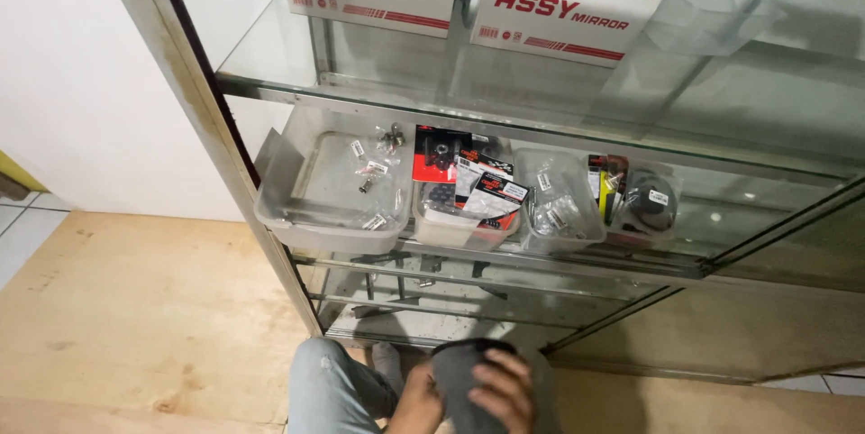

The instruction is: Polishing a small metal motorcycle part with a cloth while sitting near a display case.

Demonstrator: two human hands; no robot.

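At the bottom edge, both of my hands close around a dark grey cloth-like bundle [453, 371]. My left hand [416, 405] grips its left side from below. My right hand [503, 389] lies over its right side with the fingers curled on top. The bundle sits just above my knee in light jeans [326, 389], in front of the lowest part of a glass display cabinet [270, 245].
A glass shelf [559, 123] carries clear plastic bins [329, 234] holding small bagged parts and red-and-black packets [468, 183]. Two white boxes with red print [568, 6] stand on the shelf above. A plywood floor [135, 308] lies left, under a white wall [81, 82].
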